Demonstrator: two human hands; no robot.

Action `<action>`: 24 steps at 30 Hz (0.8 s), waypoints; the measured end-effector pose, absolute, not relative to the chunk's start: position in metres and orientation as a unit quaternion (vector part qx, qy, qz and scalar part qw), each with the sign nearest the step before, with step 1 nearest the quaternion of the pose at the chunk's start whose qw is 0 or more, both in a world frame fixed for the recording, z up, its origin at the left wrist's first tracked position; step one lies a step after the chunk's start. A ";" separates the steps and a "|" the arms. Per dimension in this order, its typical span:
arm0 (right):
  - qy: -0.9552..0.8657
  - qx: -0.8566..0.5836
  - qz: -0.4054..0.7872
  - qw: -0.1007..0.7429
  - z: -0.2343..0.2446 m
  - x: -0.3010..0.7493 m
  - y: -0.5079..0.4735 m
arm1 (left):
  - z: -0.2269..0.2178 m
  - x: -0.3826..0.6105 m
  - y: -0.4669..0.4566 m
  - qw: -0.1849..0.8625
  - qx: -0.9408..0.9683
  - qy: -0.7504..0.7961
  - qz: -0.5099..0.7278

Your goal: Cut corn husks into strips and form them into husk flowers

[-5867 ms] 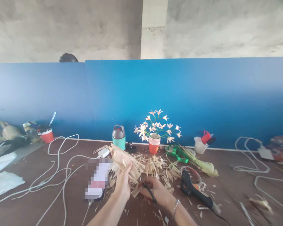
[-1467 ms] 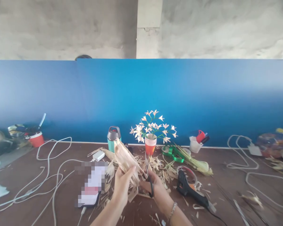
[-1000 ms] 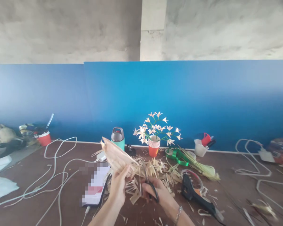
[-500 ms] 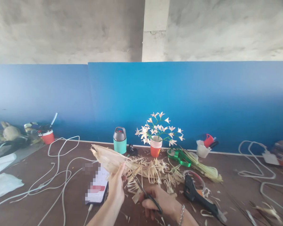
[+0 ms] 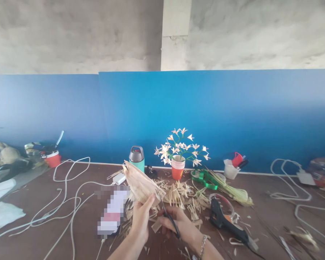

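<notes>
A broad, pale dried corn husk (image 5: 139, 183) is pinched between the thumb and fingers of my left hand (image 5: 143, 218), its narrow tip pointing up and left. Dark-handled scissors (image 5: 171, 221) sit in my right hand (image 5: 178, 224), their blades reaching up to the husk's right edge. Whether the blades are cutting at this instant I cannot tell. Beneath and beyond both hands lie curled husk scraps (image 5: 178, 193). Behind them a red-and-white stack of paper cups (image 5: 178, 169) holds a spray of pale husk flowers (image 5: 180, 146) on green stems.
At right lie a black glue gun (image 5: 226, 222), green ribbon (image 5: 206, 178) and a bundle of stalks (image 5: 235, 193). To the left are a phone (image 5: 115, 213), white cables (image 5: 76, 202) and a turquoise flask (image 5: 137, 159). A white cup of tools (image 5: 231, 169) stands by the blue partition (image 5: 206, 108).
My left hand has moved right and turned the husk more upright, closer to the scissors. My right hand stays near the same place, with the scissors steeper.
</notes>
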State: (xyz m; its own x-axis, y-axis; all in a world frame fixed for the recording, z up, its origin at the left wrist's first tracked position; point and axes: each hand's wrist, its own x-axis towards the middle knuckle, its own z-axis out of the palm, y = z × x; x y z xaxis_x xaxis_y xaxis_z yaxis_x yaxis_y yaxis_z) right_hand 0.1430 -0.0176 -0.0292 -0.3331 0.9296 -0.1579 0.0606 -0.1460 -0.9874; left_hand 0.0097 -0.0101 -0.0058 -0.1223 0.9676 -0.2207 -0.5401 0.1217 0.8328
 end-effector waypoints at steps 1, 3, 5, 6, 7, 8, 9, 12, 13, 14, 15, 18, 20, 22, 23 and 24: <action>-0.547 -0.452 0.606 0.360 -0.029 0.143 -0.018 | -0.007 0.010 -0.010 0.620 0.245 0.428 0.611; -0.547 -0.451 0.604 0.364 -0.026 0.142 -0.019 | -0.010 0.011 -0.009 0.628 0.239 0.422 0.609; -0.548 -0.452 0.606 0.358 -0.024 0.142 -0.020 | -0.013 0.010 -0.008 0.625 0.234 0.419 0.615; -0.548 -0.455 0.607 0.353 -0.023 0.142 -0.020 | -0.014 0.010 -0.007 0.621 0.232 0.419 0.621; -0.549 -0.459 0.606 0.347 -0.022 0.142 -0.020 | -0.015 0.010 -0.007 0.616 0.231 0.419 0.625; -0.548 -0.464 0.605 0.342 -0.022 0.142 -0.020 | -0.015 0.009 -0.007 0.612 0.230 0.420 0.629; -0.548 -0.469 0.604 0.340 -0.022 0.141 -0.020 | -0.015 0.009 -0.007 0.609 0.230 0.420 0.632; -0.547 -0.475 0.598 0.343 -0.022 0.141 -0.021 | -0.014 0.010 -0.008 0.618 0.227 0.415 0.628; -0.549 -0.475 0.596 0.344 -0.022 0.141 -0.021 | -0.013 0.010 -0.009 0.626 0.226 0.411 0.623; -0.550 -0.477 0.593 0.345 -0.021 0.140 -0.021 | -0.013 0.011 -0.009 0.633 0.224 0.408 0.618; -0.552 -0.479 0.591 0.343 -0.021 0.140 -0.021 | -0.012 0.011 -0.010 0.637 0.221 0.406 0.617; -0.553 -0.486 0.588 0.335 -0.019 0.140 -0.022 | -0.012 0.011 -0.009 0.632 0.214 0.405 0.625; -0.550 -0.490 0.589 0.332 -0.019 0.140 -0.022 | -0.013 0.011 -0.008 0.627 0.210 0.406 0.632; -0.550 -0.495 0.588 0.326 -0.019 0.141 -0.021 | -0.014 0.010 -0.006 0.627 0.210 0.403 0.633; -0.551 -0.497 0.587 0.324 -0.020 0.141 -0.021 | -0.014 0.010 -0.006 0.628 0.212 0.400 0.632; -0.553 -0.499 0.584 0.323 -0.020 0.141 -0.020 | -0.014 0.009 -0.006 0.630 0.214 0.397 0.632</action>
